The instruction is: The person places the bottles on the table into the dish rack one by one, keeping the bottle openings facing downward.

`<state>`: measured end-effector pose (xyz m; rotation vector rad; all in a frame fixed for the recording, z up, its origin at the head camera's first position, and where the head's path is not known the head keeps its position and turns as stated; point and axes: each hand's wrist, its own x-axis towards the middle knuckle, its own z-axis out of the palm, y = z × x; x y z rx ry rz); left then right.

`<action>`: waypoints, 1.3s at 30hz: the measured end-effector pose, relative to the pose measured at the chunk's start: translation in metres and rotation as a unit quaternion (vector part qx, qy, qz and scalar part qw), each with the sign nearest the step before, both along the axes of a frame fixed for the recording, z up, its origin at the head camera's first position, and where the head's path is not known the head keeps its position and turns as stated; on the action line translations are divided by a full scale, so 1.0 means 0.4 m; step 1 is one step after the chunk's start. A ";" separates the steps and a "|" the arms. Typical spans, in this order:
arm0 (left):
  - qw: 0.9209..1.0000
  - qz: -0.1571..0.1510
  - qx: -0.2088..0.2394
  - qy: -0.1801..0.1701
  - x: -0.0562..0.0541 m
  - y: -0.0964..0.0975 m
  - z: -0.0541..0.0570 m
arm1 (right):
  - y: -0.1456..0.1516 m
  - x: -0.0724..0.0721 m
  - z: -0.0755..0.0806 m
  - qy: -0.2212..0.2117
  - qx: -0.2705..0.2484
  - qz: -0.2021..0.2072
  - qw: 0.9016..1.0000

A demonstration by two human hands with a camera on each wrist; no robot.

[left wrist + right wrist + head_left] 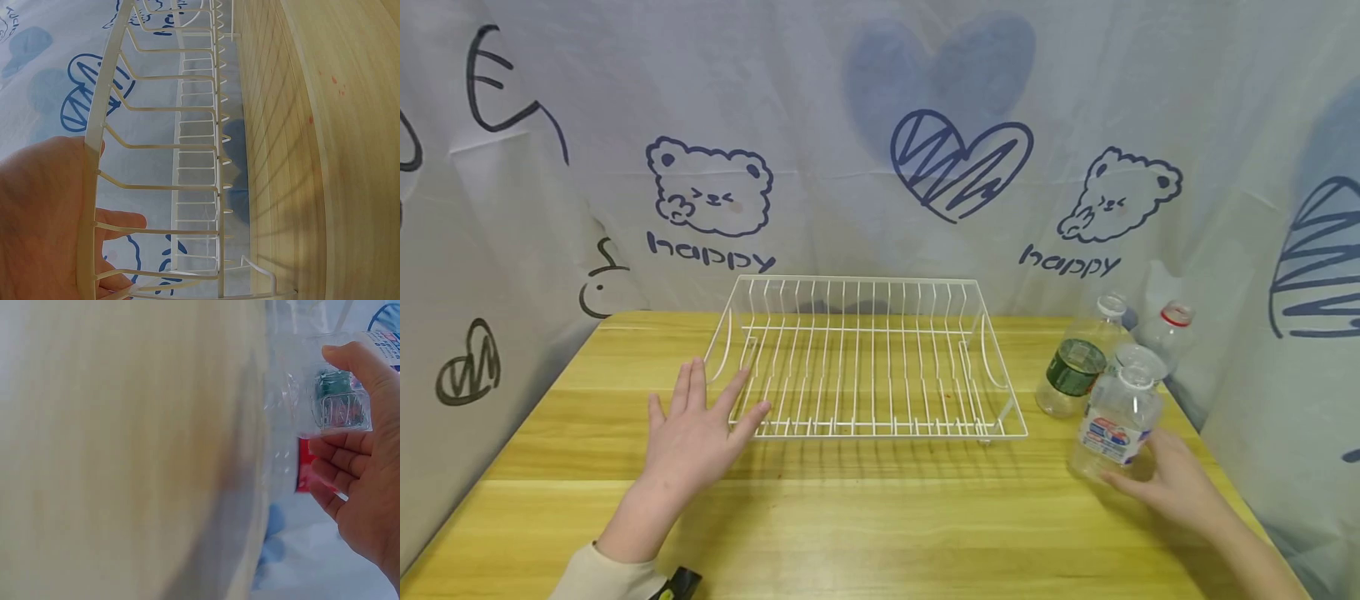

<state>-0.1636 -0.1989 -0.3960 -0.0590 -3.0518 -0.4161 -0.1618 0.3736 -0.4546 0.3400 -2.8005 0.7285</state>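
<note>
My right hand (1180,483) grips a clear plastic bottle (1114,429) with a white, blue and red label. In the right wrist view the thumb (350,359) presses one side of this bottle, and the fingers curl round the other. The bottle stands upright or nearly so; I cannot tell whether its base touches the table. A white wire dish rack (880,435) sits at the table's middle. My left hand (688,442) spreads its fingers at the rack's front left corner. The left wrist view shows that hand against the rack's rim (97,125), fingers partly behind the wires.
Close behind the held bottle stand a clear bottle with a green label (1075,367) and a clear bottle with a red neck ring (1176,315). They partly overlap in view. A printed white cloth (850,233) hangs behind the wooden table (880,533) and along its sides.
</note>
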 end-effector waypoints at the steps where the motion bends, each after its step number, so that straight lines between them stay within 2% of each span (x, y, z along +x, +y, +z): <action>1: 1.000 0.000 0.000 0.000 0.000 0.000 0.000 | -0.007 0.000 0.005 0.003 0.002 0.002 1.000; 11: 1.000 0.001 -0.003 -0.002 0.002 0.001 -0.005 | -0.073 -0.006 0.068 0.077 -0.001 0.037 0.996; 21: 1.000 -0.001 -0.001 0.001 -0.002 0.003 -0.004 | -0.125 -0.022 0.136 0.147 -0.017 0.069 0.987; 26: 1.000 -0.001 -0.001 -0.001 -0.002 0.000 0.000 | -0.155 -0.030 0.163 0.160 -0.001 0.062 0.985; 31: 1.000 0.001 0.003 -0.011 -0.004 -0.001 0.008 | -0.183 -0.033 0.186 0.156 0.002 0.054 0.986; 39: 1.000 0.002 0.006 -0.030 -0.007 0.001 0.038 | -0.219 -0.042 0.210 0.166 0.011 0.042 0.985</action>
